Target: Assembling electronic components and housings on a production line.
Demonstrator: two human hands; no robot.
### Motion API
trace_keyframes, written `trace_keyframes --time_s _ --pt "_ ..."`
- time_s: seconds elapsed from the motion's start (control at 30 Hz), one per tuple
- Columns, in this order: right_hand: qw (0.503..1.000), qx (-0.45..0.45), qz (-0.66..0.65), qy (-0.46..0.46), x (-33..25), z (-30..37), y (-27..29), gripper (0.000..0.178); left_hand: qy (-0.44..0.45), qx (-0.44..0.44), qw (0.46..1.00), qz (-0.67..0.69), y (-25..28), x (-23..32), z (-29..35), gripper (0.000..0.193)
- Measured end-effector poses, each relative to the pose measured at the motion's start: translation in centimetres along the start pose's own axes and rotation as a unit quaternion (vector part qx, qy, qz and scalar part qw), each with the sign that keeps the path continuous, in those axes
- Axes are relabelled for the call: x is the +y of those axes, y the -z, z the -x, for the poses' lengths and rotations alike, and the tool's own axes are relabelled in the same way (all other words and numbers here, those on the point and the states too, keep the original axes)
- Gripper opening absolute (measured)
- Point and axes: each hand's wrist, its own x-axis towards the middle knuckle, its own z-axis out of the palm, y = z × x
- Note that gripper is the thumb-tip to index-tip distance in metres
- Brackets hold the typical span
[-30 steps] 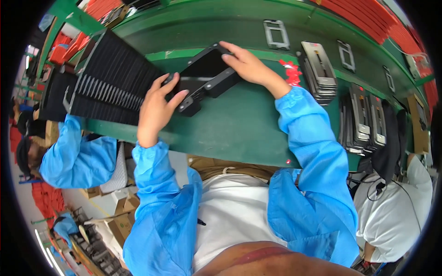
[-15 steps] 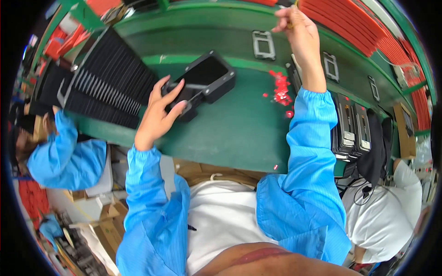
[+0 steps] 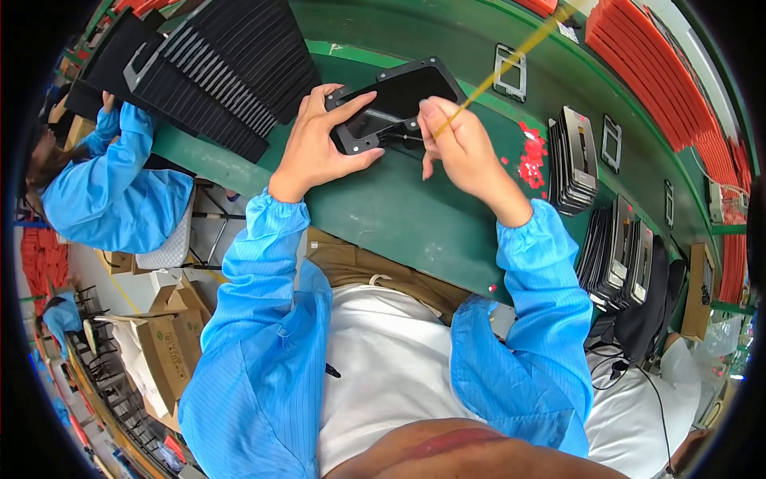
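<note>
A black block-shaped fixture (image 3: 415,88) with a dark glossy recess and small bright screws lies on the green bench. My left hand (image 3: 315,144) grips its left end, thumb on the near edge and fingers over the top. Close to the fixture's near right side, my right hand (image 3: 459,144) is closed around a tool mostly hidden in the fingers. A yellow cord (image 3: 511,60) runs from that hand up to the top right. A thin metal tip (image 3: 409,138) shows between the hand and the fixture; whether it touches is unclear.
Ribbed black stacks (image 3: 215,88) stand left of the fixture. To the right are red scraps (image 3: 532,156), stacked flat metal-edged parts (image 3: 573,160) and red sheets (image 3: 646,64). One co-worker in a blue sleeve (image 3: 120,191) sits left; another in white (image 3: 646,399) is at lower right.
My right hand has come down and left from the upper right to the fixture, pulling the yellow cord along. My left hand still holds the fixture's end. The view has shifted and turned slightly.
</note>
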Motion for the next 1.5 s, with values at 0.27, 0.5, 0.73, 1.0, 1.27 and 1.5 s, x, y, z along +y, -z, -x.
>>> trace_keyframes --time_s 0.27,0.5,0.73,1.0,1.27,1.5 --pt "0.976 0.09 0.083 0.182 5.3 0.7 -4.6 0.04 -0.03 0.041 0.998 -0.037 1.0 -0.2 0.5 0.076" --pt "0.988 0.119 0.025 0.093 -2.5 -2.0 -3.8 0.043 0.011 0.038 0.997 0.071 0.7 -0.9 -0.3 0.072" --pt "0.958 0.178 -0.021 0.223 -11.4 0.8 1.5 0.045 -0.211 0.129 0.954 -0.17 15.0 4.9 -1.8 0.07" --pt "0.926 0.267 -0.039 0.265 -13.8 0.8 5.9 0.057 -0.005 0.177 0.966 -0.187 24.7 -1.8 -2.4 0.049" --pt "0.892 0.416 0.016 0.178 -10.6 -2.5 12.1 0.073 -0.044 0.219 0.963 -0.152 22.4 -4.2 -2.6 0.061" --pt "0.893 0.383 0.212 0.107 5.5 -9.9 21.5 0.022 -0.268 0.22 0.937 -0.041 10.4 -0.4 1.6 0.061"
